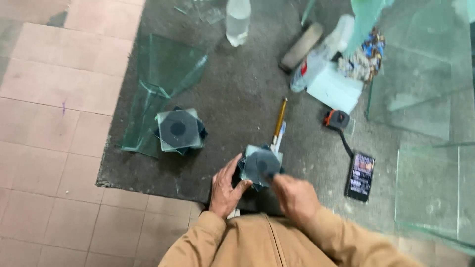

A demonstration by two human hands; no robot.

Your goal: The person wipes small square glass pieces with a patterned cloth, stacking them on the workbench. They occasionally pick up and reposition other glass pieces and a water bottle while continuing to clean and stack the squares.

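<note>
Glass square (261, 164) on a dark disc sits between your two hands on the grey mat (237, 94). Your left hand (226, 190), at its 8 o'clock, grips its edge with curled fingers; your right hand (296, 198), at 4 o'clock, touches it, grip blurred, so you cannot tell. One matching stack (179, 129) lies at 10 o'clock. One phone (360, 176) lies at 3 o'clock, one yellow-handled tool (280, 118) at 12 o'clock.

Glossy clear glass squares (261, 164) lie on a rough grey mat (237, 99).
</note>
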